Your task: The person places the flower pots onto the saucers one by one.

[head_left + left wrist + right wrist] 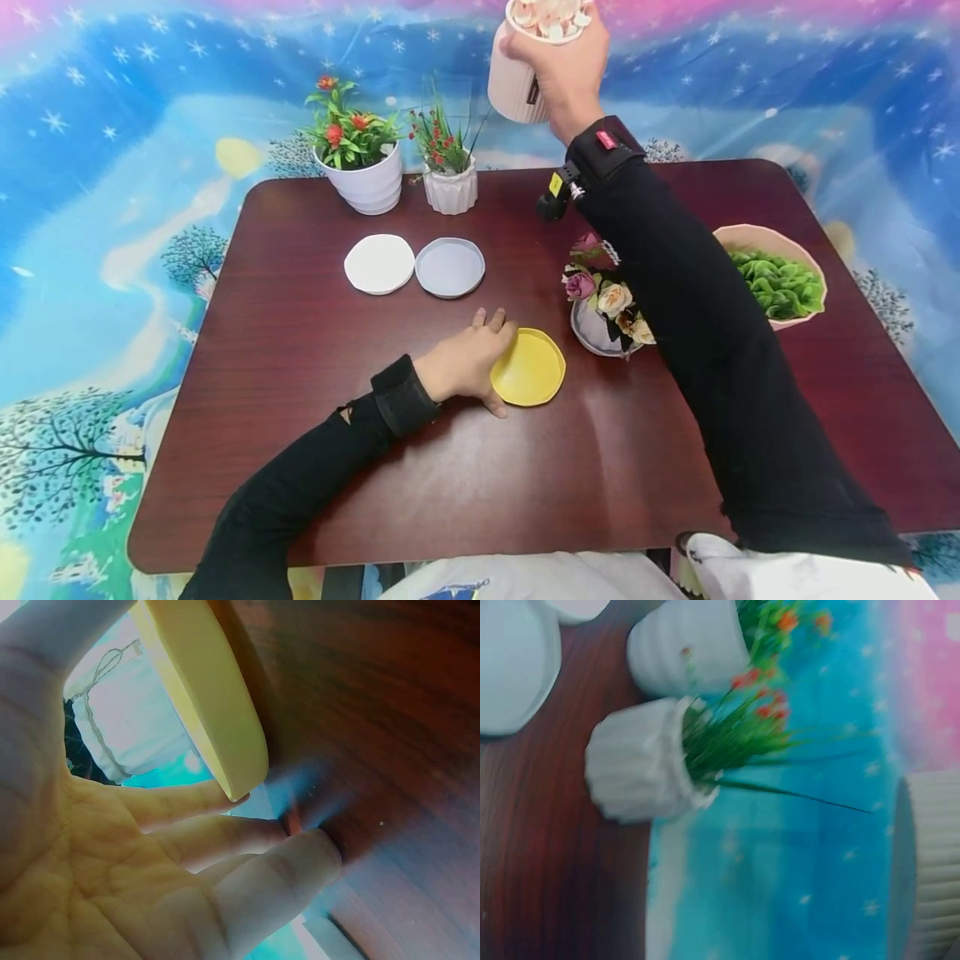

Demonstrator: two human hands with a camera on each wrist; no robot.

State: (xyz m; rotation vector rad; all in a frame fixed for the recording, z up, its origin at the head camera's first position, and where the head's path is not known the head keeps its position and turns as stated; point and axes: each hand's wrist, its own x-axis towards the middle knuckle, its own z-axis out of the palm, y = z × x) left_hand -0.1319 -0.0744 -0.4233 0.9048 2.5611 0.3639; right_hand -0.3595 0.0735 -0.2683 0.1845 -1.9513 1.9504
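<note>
A ribbed pale pink pot (517, 79), topped with whitish petals, is held up above the table's far edge by my right hand (573, 71). Its ribbed side also enters the right wrist view at the right edge. My left hand (468, 358) is at the left side of a yellow saucer (531, 368) on the table, thumb at its near side and fingers toward its far side. In the left wrist view the fingers (262, 877) extend fairly straight, and one fingertip meets the rim of the saucer.
Behind stand a white pot with red flowers (367, 183) and a small white pot (450, 187). White (380, 264) and grey (450, 267) saucers lie before them. Roses (615, 298) on a grey saucer (588, 329) and a pink planter with green leaves (783, 283) flank my right arm.
</note>
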